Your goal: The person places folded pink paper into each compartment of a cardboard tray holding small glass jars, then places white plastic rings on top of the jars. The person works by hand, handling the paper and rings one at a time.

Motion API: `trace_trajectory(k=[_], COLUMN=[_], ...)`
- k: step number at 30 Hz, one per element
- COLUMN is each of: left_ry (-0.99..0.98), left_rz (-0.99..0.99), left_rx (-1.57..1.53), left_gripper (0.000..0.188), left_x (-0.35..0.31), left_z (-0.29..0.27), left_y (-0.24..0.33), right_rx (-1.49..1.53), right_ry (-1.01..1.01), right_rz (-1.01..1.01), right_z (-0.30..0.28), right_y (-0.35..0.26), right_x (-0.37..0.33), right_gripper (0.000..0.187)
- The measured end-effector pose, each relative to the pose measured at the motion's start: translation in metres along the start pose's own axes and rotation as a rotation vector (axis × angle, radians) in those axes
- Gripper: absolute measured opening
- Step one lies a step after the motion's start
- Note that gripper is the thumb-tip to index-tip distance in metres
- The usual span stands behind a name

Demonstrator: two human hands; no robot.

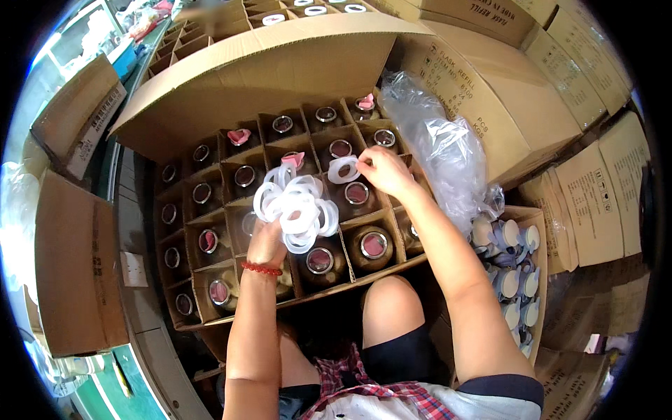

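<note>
My left hand (267, 243) holds a loose bunch of white plastic rings (301, 222) over the middle of a divided carton (259, 80). Between the fingertips of my right hand (386, 170), one white ring (334, 171) is pinched just above the flask necks. Round glass flask liners (374, 246) stand upright in the carton's compartments, mouths up. Pink material shows in or on several mouths, such as a pink scrap (239, 136) in the back part. The bunch of rings and my left forearm hide some compartments.
Crumpled clear plastic bags (437, 147) lie along the carton's right side. A box of white-topped parts (509, 283) stands at lower right. Behind is another divided carton (210, 31) with white rings in it. Closed cartons (490, 91) are stacked at right; brown cardboard (77, 266) stands at left.
</note>
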State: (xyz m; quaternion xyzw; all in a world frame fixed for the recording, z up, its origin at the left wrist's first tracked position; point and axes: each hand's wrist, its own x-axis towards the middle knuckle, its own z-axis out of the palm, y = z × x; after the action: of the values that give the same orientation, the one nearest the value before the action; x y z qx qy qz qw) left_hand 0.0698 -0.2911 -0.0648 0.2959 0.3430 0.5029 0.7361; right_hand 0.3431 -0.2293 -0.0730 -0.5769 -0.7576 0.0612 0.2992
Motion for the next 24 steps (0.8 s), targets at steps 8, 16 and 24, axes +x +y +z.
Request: trace_trajectory(k=[8,16,24], left_ry=[0.017,0.034,0.040], left_rz=[0.048,0.103,0.071], left_rx=[-0.080,-0.188,-0.204], left_gripper=[0.046,0.041,0.040], left_x=[0.022,0.028,0.030], left_z=[-0.003,-0.014,-0.006], left_y=[0.012,0.009,0.010], right_rx=[0.728,0.287,0.754], right_ry=[-0.364,-0.341,-0.225], right_rz=[0.438,0.131,0.296], right_z=[-0.012,-0.036,-0.003], right_y=[-0.002,-0.025,-0.001], right_x=[0.021,0.022,0.042], right_gripper=[0.024,0.020,0.019])
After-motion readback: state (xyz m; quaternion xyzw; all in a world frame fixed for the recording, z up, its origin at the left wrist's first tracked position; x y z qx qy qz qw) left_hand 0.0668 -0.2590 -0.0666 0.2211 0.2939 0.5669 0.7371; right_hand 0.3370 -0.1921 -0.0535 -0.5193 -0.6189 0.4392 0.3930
